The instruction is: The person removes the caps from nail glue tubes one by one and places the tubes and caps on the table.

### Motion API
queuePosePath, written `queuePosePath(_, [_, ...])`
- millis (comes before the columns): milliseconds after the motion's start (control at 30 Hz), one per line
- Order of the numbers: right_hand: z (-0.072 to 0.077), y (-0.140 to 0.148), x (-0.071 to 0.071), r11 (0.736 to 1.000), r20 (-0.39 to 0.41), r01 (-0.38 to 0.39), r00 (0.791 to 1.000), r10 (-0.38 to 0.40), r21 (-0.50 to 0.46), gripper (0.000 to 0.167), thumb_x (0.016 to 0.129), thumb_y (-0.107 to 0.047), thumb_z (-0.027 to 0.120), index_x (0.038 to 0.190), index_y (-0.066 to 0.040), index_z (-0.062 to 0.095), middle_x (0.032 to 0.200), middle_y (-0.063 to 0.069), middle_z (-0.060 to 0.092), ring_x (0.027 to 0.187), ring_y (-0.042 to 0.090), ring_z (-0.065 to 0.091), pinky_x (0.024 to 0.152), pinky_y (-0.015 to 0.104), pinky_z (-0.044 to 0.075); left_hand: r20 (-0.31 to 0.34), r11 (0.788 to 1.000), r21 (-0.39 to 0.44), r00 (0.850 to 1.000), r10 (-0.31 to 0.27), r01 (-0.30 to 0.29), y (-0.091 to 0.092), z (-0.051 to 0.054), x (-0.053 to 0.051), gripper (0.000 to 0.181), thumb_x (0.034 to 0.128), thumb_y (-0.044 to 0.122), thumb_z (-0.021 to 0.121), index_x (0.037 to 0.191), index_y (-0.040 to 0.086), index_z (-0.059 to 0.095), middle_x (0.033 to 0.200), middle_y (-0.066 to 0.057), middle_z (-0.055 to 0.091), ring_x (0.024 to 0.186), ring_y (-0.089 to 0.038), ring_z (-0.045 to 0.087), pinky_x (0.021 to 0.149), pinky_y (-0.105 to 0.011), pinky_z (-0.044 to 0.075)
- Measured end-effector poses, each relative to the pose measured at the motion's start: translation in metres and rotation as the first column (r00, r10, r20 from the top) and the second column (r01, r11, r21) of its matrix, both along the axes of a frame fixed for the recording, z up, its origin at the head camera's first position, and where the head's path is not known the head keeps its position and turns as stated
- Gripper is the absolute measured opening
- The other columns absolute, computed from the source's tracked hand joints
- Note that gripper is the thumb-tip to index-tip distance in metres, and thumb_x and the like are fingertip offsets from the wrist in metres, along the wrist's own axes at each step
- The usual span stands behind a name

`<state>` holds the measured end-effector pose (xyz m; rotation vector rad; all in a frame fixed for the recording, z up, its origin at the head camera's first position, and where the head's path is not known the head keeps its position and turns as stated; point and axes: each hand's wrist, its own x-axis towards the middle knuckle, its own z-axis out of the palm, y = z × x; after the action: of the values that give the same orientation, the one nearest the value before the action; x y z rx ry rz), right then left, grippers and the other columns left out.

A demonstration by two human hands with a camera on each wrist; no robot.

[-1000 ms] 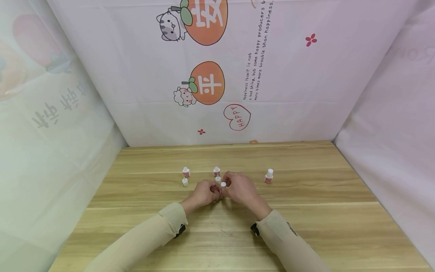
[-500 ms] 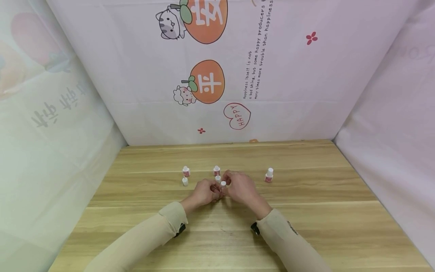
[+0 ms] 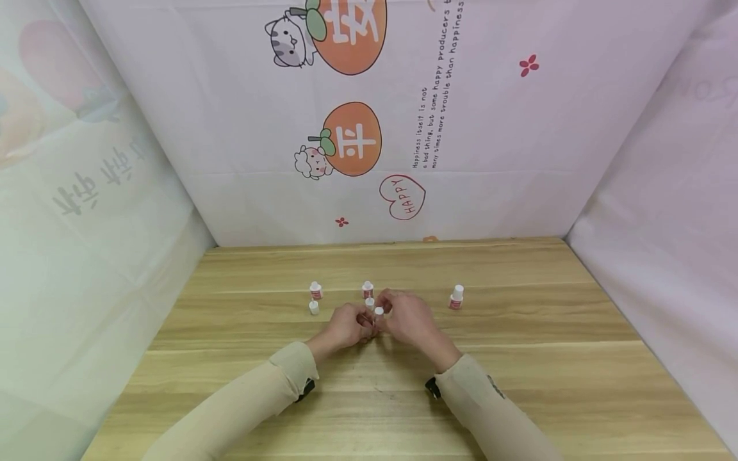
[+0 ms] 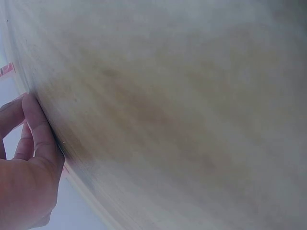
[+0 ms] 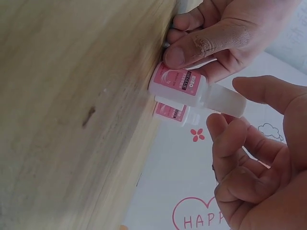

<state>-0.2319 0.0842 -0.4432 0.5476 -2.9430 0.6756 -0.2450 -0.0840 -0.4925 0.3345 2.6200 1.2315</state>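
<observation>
In the right wrist view a small nail glue bottle (image 5: 180,84) with a pink label stands upright on the table. My left hand (image 3: 348,325) pinches its body low down between thumb and fingers. My right hand (image 3: 408,318) holds the white cap (image 5: 225,99) between thumb and index finger, and the cap sits on the bottle. From the head view only the cap's top shows between the hands. Just behind them stands a loose white cap (image 3: 369,303), with an uncapped nail glue bottle (image 3: 368,290) beyond it. The left wrist view shows my left fingers (image 4: 41,127) against the tabletop, the bottle hidden there.
To the left, another uncapped bottle (image 3: 316,291) stands with its white cap (image 3: 314,308) in front. A capped bottle (image 3: 456,298) is at the right. The wooden table (image 3: 369,410) meets printed white cloth walls (image 3: 484,205) at the back and sides.
</observation>
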Motion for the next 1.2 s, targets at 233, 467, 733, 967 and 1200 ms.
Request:
queuePosePath(233, [-0.0008,0.0005,-0.0003,1.0,-0.002,-0.001,1.0,0.001,0.009,0.015,0.083,-0.026,0.076,0.095,-0.023,0.068,0.088,-0.006,0.069,0.076,0.012,0.059,0.065,0.029,0.048,-0.003,1.0,0.018,1.0,-0.005,0.005,0.0001,0.0005,0.0002,0.017,0.0809,-0.005,0.066,0.093,0.003,0.074,0.078,-0.007,0.074,0.062,-0.005,0.059,0.055,-0.018,0.051])
queuePosePath(467, [-0.0008,0.0005,-0.0002,1.0,0.015,0.008,1.0,-0.008,0.005,0.017,0.084,-0.029,0.077,0.096,-0.023,0.067,0.088,-0.006,0.068,0.074,0.011,0.058,0.062,0.028,0.046,-0.013,1.0,-0.014,1.0,0.003,-0.003,0.0003,-0.0005,-0.0007,0.022,0.08,-0.006,0.066,0.097,0.004,0.074,0.078,-0.005,0.073,0.065,-0.005,0.059,0.057,-0.018,0.052])
queuePosePath(733, [-0.0007,0.0002,-0.0001,1.0,0.003,0.009,1.0,-0.009,0.014,0.015,0.084,-0.028,0.076,0.095,-0.024,0.068,0.089,-0.006,0.069,0.076,0.012,0.059,0.062,0.028,0.047,0.004,0.999,0.032,1.0,-0.003,0.003,0.0,-0.0013,-0.0004,0.014,0.0822,-0.005,0.069,0.093,0.002,0.073,0.079,-0.009,0.074,0.061,-0.006,0.061,0.055,-0.019,0.053])
queuePosePath(967, [-0.0008,0.0012,0.0003,1.0,0.015,0.01,1.0,-0.01,-0.013,0.016,0.084,-0.028,0.078,0.095,-0.023,0.068,0.086,-0.006,0.068,0.074,0.011,0.058,0.061,0.028,0.046,-0.004,1.0,-0.011,1.0,0.001,-0.001,0.0003,0.0004,-0.0002,0.018,0.0815,-0.004,0.068,0.096,0.003,0.074,0.078,-0.006,0.074,0.063,-0.005,0.06,0.056,-0.018,0.051])
queuePosePath(1200, [-0.0002,0.0014,0.0004,1.0,-0.004,0.005,1.0,-0.005,-0.003,0.015,0.083,-0.027,0.076,0.095,-0.023,0.068,0.086,-0.006,0.069,0.074,0.011,0.058,0.062,0.028,0.047,0.011,1.0,0.017,1.0,0.0,0.0,0.0006,0.0003,-0.0001,0.015,0.0828,-0.003,0.068,0.096,0.003,0.074,0.079,-0.007,0.074,0.061,-0.005,0.06,0.055,-0.018,0.051])
